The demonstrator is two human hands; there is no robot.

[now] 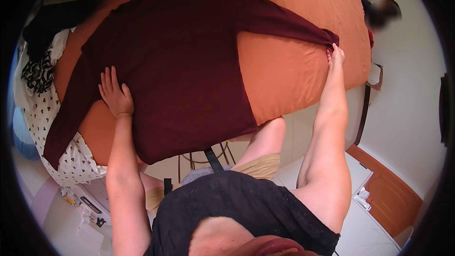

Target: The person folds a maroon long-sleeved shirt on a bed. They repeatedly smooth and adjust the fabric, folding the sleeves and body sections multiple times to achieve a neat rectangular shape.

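Note:
A dark maroon long-sleeved top (pixel 185 60) lies spread out over an orange bed sheet (pixel 277 74), its body in front of me and its hem towards me. My right hand (pixel 336 56) reaches far out and pinches the cuff of the sleeve that stretches to the right. On the left part of the top, near the armpit, my left hand (pixel 116 94) rests flat with its fingers spread. The other sleeve (pixel 69 124) runs down to the left, its end lying over a white cloth with a small brown print (pixel 78 160).
Black garments (pixel 53 25) and a black-and-white patterned cloth (pixel 39 73) are heaped at the left. Another person (pixel 380 14) is at the bed's far right. A white cabinet (pixel 334 185) stands at my right; metal stool legs (pixel 192 161) show below the bed edge.

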